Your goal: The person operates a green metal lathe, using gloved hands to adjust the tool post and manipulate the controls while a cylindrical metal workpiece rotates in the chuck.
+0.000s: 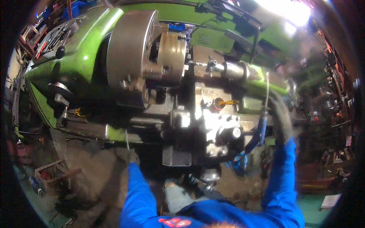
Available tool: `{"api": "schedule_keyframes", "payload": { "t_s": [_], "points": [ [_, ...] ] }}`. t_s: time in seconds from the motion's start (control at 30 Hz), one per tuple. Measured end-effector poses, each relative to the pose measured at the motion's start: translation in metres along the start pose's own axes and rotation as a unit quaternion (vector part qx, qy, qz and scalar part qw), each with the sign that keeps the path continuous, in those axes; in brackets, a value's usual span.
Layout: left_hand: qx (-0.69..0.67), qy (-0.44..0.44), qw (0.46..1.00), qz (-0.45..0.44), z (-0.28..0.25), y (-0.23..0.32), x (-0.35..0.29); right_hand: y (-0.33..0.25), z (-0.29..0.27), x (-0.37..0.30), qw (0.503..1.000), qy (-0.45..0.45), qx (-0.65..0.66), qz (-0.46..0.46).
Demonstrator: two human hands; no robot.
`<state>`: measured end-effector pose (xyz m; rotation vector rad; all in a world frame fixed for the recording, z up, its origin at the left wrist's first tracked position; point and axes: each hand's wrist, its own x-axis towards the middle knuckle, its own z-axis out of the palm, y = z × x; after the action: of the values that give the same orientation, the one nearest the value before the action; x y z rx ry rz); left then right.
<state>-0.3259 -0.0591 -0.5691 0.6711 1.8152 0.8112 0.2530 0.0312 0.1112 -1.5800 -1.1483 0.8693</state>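
I stand at a green metal lathe [85, 49]. A dull ring-shaped workpiece [171, 57] sits in the jaws of its large chuck [129, 57]. Facing the workpiece is a thin tool in the drill chuck [234, 70] of the tailstock [268, 79]. My right hand [280, 117], in a grey glove, reaches up beside the tailstock, close to an upright lever [267, 87]; its fingers are blurred. A blue handle [262, 129] hangs left of that hand. Low at the lathe's front, my left hand [132, 156] is dark, near a thin pale lever [127, 140], its fingers hard to make out.
The tool post [224, 129] stands on the carriage in the middle. Behind it sits a small round pot [218, 103] with a yellow-handled item. A blue coiled hose [238, 164] hangs below. A wooden frame [57, 173] stands on the floor at left; cluttered shelves line the right.
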Motion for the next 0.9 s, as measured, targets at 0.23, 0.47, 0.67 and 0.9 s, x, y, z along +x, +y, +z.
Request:
{"api": "schedule_keyframes", "payload": {
  "t_s": [0.23,0.47,0.67,0.9],
  "points": [
    [-0.486,0.051,0.856,-0.170,-0.022,0.219,-0.110,0.036,0.052,0.053,0.960,-0.068,-0.267,0.041],
    [-0.487,-0.008,0.873,0.012,-0.016,0.270,-0.101,0.077,0.054,0.065,0.973,-0.087,-0.212,-0.026],
    [-0.216,0.147,0.958,-0.121,0.001,0.299,-0.145,0.073,0.039,0.058,0.962,-0.099,-0.252,-0.021],
    [0.114,0.198,0.973,-0.004,-0.009,0.244,-0.113,0.098,0.035,0.065,0.954,-0.110,-0.276,-0.043]
  ]
}}
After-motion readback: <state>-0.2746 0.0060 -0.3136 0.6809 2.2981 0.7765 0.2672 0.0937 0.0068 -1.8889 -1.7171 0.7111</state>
